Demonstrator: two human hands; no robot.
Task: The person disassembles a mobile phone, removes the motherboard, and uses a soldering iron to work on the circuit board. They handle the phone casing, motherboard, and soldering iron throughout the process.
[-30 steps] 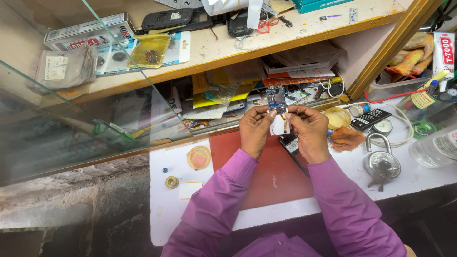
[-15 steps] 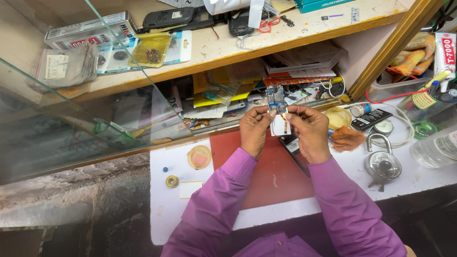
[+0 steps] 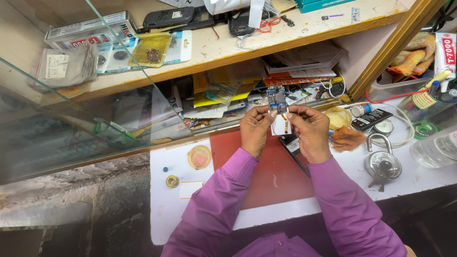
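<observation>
Two hands at frame centre, both raised over my red mat [image 3: 266,176]. Item held: small blue circuit board [image 3: 276,99], upright, pinched from both sides; its lower half and the pale strip with an orange flex beneath it are partly masked by my fingers, and component detail is too fine to read. Left hand [image 3: 254,131]: at 9 o'clock of the board, thumb and forefinger closed on its left edge, other fingers curled. Right hand [image 3: 310,133]: at 3 o'clock, thumb and forefinger closed on the right edge, knuckles toward the camera. Purple sleeves run down to 6 o'clock, elbows cut off by the frame. Dark flat device [image 3: 294,148] at 5 o'clock, largely covered by my right wrist. Padlock [image 3: 382,164] at 4 o'clock on the white bench. Round yellow tin [image 3: 199,156] at 8 o'clock.
</observation>
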